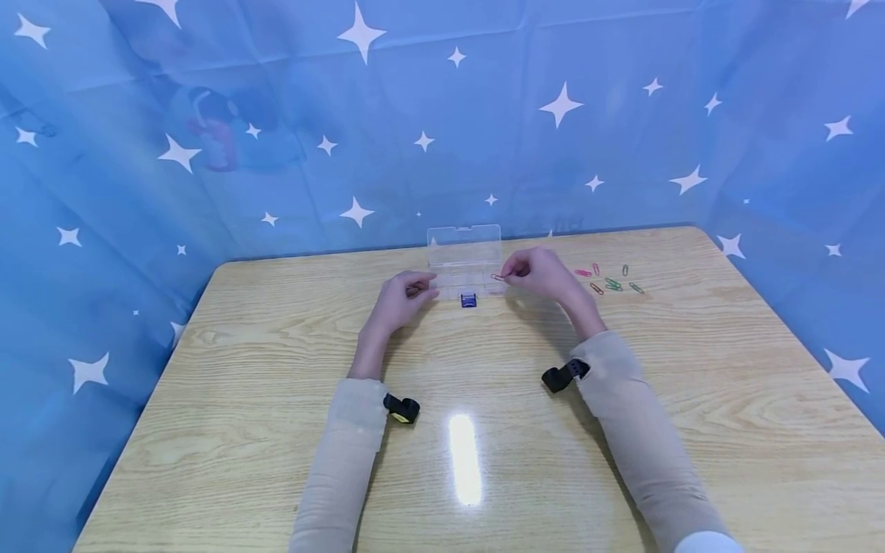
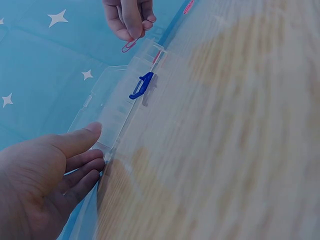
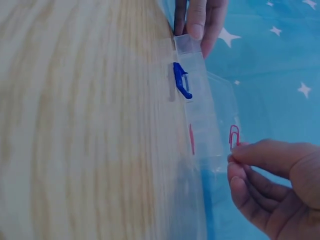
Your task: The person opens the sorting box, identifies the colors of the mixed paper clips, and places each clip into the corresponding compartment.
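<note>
A clear plastic box [image 1: 452, 283] with its lid [image 1: 465, 244] raised stands near the table's back edge. On its front is a blue latch [image 1: 469, 300]. My left hand [image 1: 404, 296] is at the box's left end, fingers relaxed, with the fingertips against or very close to it. Between thumb and fingertips, my right hand [image 1: 542, 273] pinches a red paper clip [image 3: 234, 134] near the box's right end. The clip's loop sticks out from the fingers. Through the clear wall, something red [image 3: 191, 139] shows at the right end of the box.
Several loose red and green paper clips [image 1: 612, 284] lie on the table to the right of my right hand. A blue curtain [image 1: 442, 100] with white stars hangs behind the wooden table [image 1: 242, 430]. Black wrist cameras [image 1: 563, 376] are worn on both sleeves.
</note>
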Demonstrator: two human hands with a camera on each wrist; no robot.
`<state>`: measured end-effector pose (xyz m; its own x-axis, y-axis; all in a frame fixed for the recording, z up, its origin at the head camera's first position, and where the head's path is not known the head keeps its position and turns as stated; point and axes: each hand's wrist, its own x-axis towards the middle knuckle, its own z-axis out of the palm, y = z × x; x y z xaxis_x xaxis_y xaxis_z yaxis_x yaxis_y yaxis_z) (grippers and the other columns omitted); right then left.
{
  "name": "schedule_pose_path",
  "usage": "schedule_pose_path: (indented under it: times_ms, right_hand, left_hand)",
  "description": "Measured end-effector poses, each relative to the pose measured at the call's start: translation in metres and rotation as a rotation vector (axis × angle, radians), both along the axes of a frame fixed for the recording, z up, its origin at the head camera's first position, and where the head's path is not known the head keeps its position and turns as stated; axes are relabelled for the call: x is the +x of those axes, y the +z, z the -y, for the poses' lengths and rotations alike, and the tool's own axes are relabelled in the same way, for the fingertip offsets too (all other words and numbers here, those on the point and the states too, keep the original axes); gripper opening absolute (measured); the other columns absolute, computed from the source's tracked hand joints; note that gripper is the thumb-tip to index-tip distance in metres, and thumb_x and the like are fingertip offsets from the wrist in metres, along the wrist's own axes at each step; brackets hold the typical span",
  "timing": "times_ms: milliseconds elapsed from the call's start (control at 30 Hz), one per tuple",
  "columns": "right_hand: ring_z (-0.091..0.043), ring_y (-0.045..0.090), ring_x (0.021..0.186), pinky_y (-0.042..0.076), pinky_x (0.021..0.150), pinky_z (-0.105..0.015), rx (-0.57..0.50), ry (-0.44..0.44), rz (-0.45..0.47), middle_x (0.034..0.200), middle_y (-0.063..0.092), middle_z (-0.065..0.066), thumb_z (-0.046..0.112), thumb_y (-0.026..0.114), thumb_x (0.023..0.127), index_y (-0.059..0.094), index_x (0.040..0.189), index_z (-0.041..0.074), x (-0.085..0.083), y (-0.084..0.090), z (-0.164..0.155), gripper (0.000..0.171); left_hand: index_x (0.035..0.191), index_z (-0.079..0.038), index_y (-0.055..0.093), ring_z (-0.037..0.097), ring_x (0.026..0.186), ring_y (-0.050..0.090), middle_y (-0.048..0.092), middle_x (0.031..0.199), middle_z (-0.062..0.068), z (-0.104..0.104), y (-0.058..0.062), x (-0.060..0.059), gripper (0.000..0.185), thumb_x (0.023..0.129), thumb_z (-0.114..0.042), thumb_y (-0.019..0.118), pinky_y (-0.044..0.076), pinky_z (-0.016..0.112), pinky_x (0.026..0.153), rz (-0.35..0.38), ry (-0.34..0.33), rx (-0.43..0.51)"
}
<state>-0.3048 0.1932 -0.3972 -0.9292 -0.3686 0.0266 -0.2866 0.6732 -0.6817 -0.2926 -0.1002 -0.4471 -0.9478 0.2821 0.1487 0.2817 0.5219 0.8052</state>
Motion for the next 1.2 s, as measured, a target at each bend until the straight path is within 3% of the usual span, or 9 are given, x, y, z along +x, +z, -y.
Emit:
schedule_pose_path:
  times_ms: [367, 1200]
  right_hand:
    - [-0.025, 0.066, 0.085, 0.056, 0.078, -0.037, 0.030, 0.009, -0.007, 0.093, 0.071, -0.013, 0.001, 0.065, 0.095, 0.074, 0.099, -0.001, 0.000, -0.002, 0.005, 0.010]
    - [-0.027, 0.066, 0.091, 0.056, 0.084, -0.042, 0.016, -0.015, 0.003, 0.100, 0.071, -0.014, 0.004, 0.065, 0.097, 0.072, 0.108, -0.002, 0.004, 0.001, -0.010, 0.014]
  left_hand:
    - [0.133, -0.004, 0.066, 0.027, 0.114, 0.063, 0.066, 0.120, 0.015, 0.000, 0.002, 0.002, 0.038, 0.098, -0.017, 0.070, 0.053, 0.036, 0.101, -0.008, -0.005, 0.016]
    - [0.133, -0.006, 0.067, 0.026, 0.114, 0.063, 0.066, 0.120, 0.013, 0.000, 0.002, 0.001, 0.037, 0.098, -0.019, 0.070, 0.053, 0.034, 0.101, -0.001, 0.006, 0.003]
